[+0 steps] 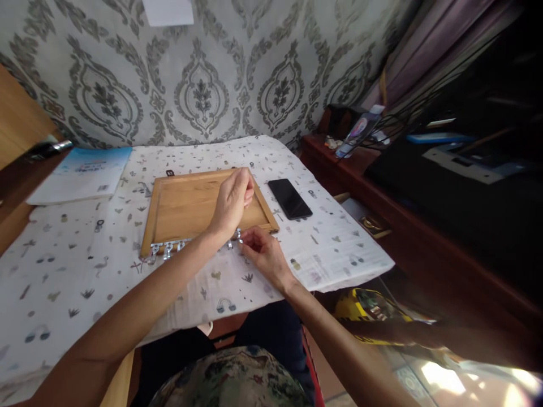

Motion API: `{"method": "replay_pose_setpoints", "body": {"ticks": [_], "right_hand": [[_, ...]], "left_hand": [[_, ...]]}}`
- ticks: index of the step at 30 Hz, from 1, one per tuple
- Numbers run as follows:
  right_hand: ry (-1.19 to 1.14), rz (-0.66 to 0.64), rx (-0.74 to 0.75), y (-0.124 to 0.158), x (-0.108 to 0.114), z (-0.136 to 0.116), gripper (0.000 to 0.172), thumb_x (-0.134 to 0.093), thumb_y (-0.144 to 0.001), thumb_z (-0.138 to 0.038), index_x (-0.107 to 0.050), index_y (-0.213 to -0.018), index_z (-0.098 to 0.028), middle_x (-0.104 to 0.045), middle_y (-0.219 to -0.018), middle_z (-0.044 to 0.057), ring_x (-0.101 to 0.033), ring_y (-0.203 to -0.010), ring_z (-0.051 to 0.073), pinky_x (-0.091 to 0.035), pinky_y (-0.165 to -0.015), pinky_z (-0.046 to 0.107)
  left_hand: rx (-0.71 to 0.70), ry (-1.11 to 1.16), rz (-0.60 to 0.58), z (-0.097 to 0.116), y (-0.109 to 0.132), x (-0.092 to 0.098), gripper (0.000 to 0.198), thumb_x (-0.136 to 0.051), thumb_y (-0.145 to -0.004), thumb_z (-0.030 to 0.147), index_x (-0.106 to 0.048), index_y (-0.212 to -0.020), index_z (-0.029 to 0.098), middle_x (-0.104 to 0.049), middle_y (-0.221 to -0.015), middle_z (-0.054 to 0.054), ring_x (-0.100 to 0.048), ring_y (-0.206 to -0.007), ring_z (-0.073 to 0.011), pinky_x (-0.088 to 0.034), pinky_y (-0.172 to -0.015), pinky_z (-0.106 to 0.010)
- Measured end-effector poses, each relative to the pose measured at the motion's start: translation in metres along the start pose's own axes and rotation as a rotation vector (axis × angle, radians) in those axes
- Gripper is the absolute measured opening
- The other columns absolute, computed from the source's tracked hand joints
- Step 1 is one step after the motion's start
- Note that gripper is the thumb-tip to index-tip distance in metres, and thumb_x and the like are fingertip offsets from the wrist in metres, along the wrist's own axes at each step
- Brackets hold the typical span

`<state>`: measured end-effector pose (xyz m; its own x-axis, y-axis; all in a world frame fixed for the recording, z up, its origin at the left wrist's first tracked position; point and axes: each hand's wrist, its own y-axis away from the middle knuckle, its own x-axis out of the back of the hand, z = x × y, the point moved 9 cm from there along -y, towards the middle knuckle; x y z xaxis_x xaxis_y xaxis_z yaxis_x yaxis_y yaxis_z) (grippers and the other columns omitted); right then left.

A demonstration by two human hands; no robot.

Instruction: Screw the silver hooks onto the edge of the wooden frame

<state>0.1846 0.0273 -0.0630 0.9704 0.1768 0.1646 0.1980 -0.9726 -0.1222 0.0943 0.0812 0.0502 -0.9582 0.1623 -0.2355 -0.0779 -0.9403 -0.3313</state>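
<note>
Mid-frame, my left hand (233,200) hung over the wooden tray (178,209), fingertips bunched shut. Just below, my right hand (263,251) pinched a metal clip (238,236) at the tray's near edge.

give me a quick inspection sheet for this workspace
surface: table under a printed cloth
job's things: wooden tray lying flat; metal hooks along its near rim
clutter: black phone right of the tray; booklet at far left
grips: left hand bunched shut above the tray; right hand fingertips at a hook on the near rim, hold unclear
cables: dark cables over the sideboard, right
surroundings: patterned wallpaper behind
</note>
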Motion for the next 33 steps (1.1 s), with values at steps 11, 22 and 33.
{"method": "replay_pose_setpoints", "body": {"ticks": [11,22,33], "right_hand": [[-0.012,-0.007,0.011,0.002,0.001,-0.006,0.011,-0.065,-0.078,-0.022,-0.062,-0.088,-0.022,-0.066,-0.075,-0.001,-0.060,-0.066,0.015,-0.049,-0.065,0.029],[-0.054,-0.008,0.022,0.002,0.001,-0.005,0.011,-0.068,-0.080,-0.028,-0.063,-0.087,-0.022,-0.067,-0.076,0.000,-0.061,-0.068,0.015,-0.052,-0.066,0.029],[-0.143,-0.009,-0.047,0.000,0.003,0.006,0.024,-0.076,-0.075,-0.038,-0.063,-0.088,-0.022,-0.066,-0.077,0.001,-0.064,-0.070,0.016,-0.056,-0.067,0.031]], "left_hand": [[0.008,0.000,0.038,-0.004,-0.007,-0.004,0.071,-0.062,-0.080,0.076,-0.030,-0.050,0.020,-0.026,-0.041,0.009,-0.026,-0.035,-0.0032,-0.016,-0.037,-0.020],[0.251,0.069,-0.447,-0.014,-0.010,-0.032,0.072,-0.066,-0.075,0.078,-0.031,-0.050,0.020,-0.022,-0.041,0.011,-0.019,-0.033,-0.0015,-0.015,-0.036,-0.018],[0.146,0.086,-0.082,0.011,-0.004,-0.010,0.070,-0.058,-0.086,0.073,-0.029,-0.050,0.020,-0.021,-0.041,0.010,-0.020,-0.033,-0.0018,-0.014,-0.035,-0.020]]}}
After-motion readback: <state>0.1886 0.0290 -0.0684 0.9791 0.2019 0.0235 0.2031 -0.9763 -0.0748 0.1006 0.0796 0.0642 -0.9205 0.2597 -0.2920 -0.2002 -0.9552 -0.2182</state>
